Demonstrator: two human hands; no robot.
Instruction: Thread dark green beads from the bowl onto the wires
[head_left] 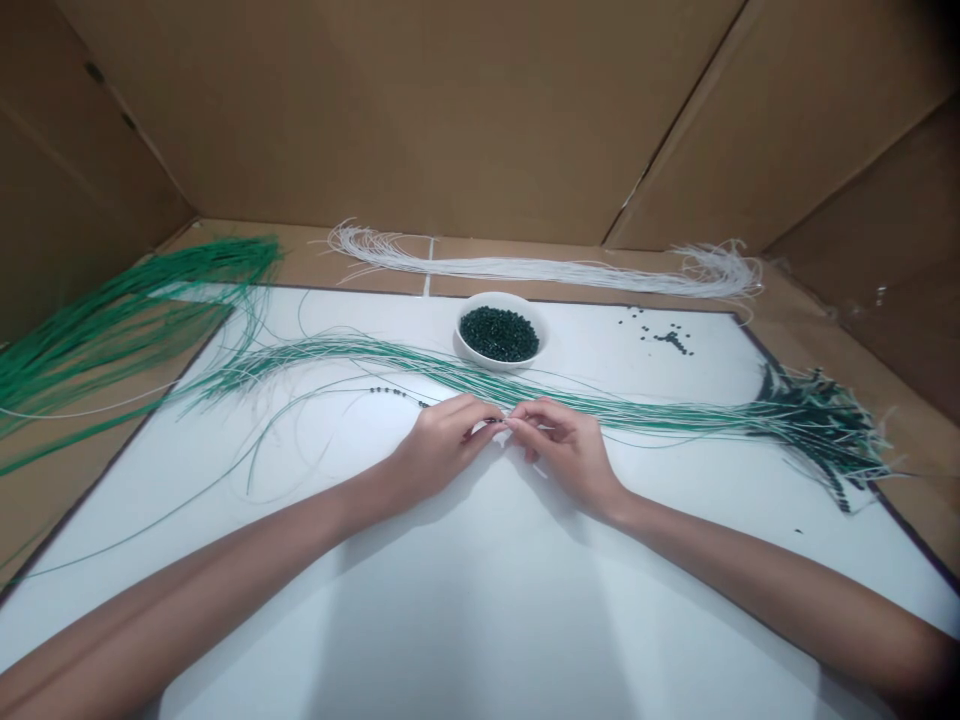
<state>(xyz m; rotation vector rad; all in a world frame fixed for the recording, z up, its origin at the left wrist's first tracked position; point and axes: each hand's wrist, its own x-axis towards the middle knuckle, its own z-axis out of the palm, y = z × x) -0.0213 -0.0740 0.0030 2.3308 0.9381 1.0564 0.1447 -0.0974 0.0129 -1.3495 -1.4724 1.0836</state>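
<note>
My left hand [450,440] is closed in a pinch on a thin green string threaded with dark green beads [388,391]. The beaded part trails out behind the fingers to the left, and a few dark beads show at the fingertips. My right hand [564,445] meets it fingertip to fingertip, thumb and index finger pressed together; what lies between them is too small to make out. Just beyond both hands runs a long bundle of green and white strings [660,412], its right end thick with dark beads [817,425]. A white bowl [459,345] full of dark green beads stands behind the bundle.
Loose dark beads [673,340] lie scattered at the back right of the white board [480,620]. A hank of white strings [555,268] stretches along the back. Loose green strings [150,300] spread over the left edge. Cardboard walls [420,120] enclose the work area.
</note>
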